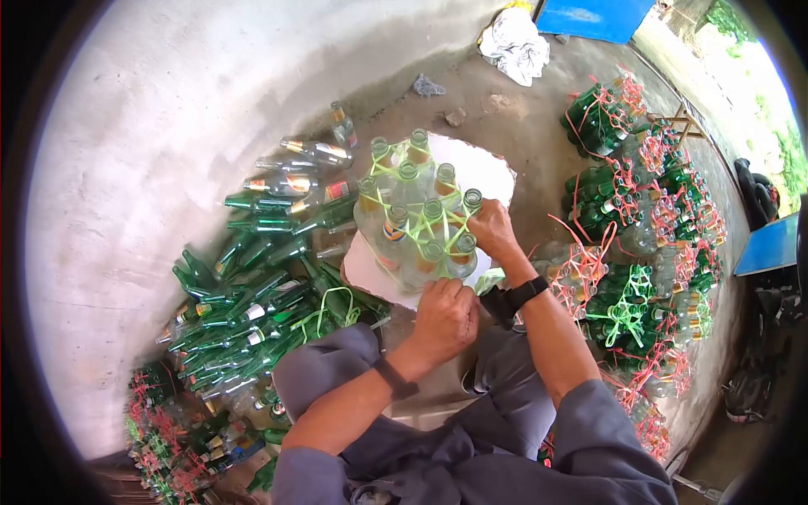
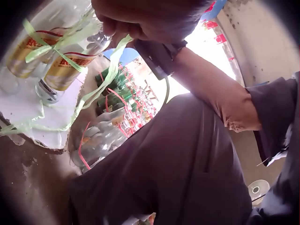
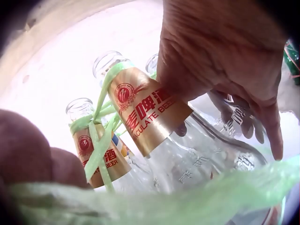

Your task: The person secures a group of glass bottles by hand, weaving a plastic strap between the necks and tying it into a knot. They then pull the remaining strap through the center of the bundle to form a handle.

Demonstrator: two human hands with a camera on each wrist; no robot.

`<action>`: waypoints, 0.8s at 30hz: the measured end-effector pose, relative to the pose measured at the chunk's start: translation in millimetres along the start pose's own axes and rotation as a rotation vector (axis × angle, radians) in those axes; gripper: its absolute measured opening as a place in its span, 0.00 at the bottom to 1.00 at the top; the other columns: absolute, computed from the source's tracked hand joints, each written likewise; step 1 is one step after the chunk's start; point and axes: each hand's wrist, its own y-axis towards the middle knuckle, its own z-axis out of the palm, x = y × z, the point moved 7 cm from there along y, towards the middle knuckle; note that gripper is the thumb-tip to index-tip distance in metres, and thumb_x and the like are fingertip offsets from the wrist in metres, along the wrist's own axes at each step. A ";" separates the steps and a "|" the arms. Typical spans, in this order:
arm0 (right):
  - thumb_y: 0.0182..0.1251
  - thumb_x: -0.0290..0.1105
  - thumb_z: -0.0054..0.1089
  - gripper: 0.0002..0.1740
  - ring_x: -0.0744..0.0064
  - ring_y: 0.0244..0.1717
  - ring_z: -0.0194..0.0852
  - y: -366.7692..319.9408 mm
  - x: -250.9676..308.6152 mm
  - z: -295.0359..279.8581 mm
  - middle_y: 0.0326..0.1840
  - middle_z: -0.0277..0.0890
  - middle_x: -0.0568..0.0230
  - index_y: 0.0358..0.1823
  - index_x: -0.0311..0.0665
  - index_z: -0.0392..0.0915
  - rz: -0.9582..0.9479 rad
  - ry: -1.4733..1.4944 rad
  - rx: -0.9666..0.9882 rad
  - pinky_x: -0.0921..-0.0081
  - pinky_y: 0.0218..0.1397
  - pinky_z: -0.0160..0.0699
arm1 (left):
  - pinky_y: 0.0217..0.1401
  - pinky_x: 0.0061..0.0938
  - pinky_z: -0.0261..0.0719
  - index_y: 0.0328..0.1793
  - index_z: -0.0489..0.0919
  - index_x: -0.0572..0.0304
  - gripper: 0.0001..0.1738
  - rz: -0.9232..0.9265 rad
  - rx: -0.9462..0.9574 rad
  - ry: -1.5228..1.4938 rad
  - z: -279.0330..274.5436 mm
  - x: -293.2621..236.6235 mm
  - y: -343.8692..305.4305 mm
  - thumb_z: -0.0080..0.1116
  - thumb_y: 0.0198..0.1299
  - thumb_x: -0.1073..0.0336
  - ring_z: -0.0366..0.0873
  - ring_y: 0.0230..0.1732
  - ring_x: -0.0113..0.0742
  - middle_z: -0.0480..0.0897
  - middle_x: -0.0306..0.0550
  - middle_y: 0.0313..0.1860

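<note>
Several clear bottles [image 1: 408, 189] stand upright in a cluster on a white board [image 1: 492, 168], light-green strap [image 1: 433, 220] crossing between their necks. At the cluster's near edge, my left hand [image 1: 446, 316] is curled with the strap at its fingers; in the left wrist view, a loose length of strap [image 2: 110, 77] hangs beside this hand [image 2: 150, 18]. My right hand [image 1: 494, 229] is at the cluster's right side. Seen from the right wrist, that hand [image 3: 215, 51] reaches round a gold-labelled bottle [image 3: 150, 110], one finger pointing down; its grip is partly hidden.
Green and clear bottles [image 1: 261, 295] lie piled on the left by the wall. Bundles of bottles tied with red and green strap [image 1: 627, 295] stand on the right. A white sack [image 1: 515, 46] and small stones [image 1: 455, 117] are on the floor at the back.
</note>
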 end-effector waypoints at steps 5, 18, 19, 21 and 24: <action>0.54 0.38 0.64 0.17 0.29 0.39 0.79 -10.0 6.4 -4.8 0.31 0.79 0.32 0.33 0.27 0.81 0.042 0.025 -0.080 0.47 0.47 0.76 | 0.45 0.44 0.64 0.29 0.75 0.57 0.08 -0.040 -0.020 0.086 -5.3 5.2 -4.6 0.64 0.55 0.69 0.74 0.37 0.49 0.76 0.47 0.30; 0.48 0.43 0.73 0.36 0.58 0.44 0.87 -8.7 -12.3 -5.5 0.44 0.88 0.47 0.60 0.32 0.82 -0.024 0.091 0.205 0.61 0.50 0.82 | 0.52 0.44 0.64 0.31 0.74 0.58 0.09 -0.088 -0.033 0.015 -23.9 41.8 -22.7 0.62 0.61 0.67 0.75 0.38 0.48 0.76 0.45 0.31; 0.48 0.43 0.73 0.36 0.58 0.44 0.87 -9.0 -9.2 -11.9 0.44 0.88 0.47 0.60 0.32 0.82 -0.021 0.093 0.203 0.61 0.50 0.82 | 0.52 0.43 0.65 0.30 0.74 0.59 0.10 -0.109 -0.009 -0.019 -22.7 44.6 -23.6 0.62 0.61 0.67 0.75 0.38 0.48 0.76 0.46 0.31; 0.51 0.42 0.71 0.37 0.64 0.51 0.86 -12.1 -8.6 -11.3 0.55 0.86 0.49 0.64 0.33 0.81 0.089 0.074 0.437 0.67 0.50 0.85 | 0.53 0.42 0.66 0.30 0.74 0.59 0.10 -0.124 0.020 -0.052 -22.6 48.4 -23.7 0.62 0.62 0.67 0.75 0.39 0.49 0.76 0.46 0.30; 0.57 0.41 0.68 0.27 0.69 0.53 0.83 -6.7 -37.2 -11.8 0.60 0.81 0.45 0.55 0.33 0.84 0.042 0.459 0.447 0.69 0.44 0.86 | 0.63 0.53 0.65 0.31 0.75 0.59 0.10 -0.217 0.075 -0.162 -21.4 56.7 -24.8 0.60 0.64 0.64 0.76 0.40 0.53 0.76 0.48 0.31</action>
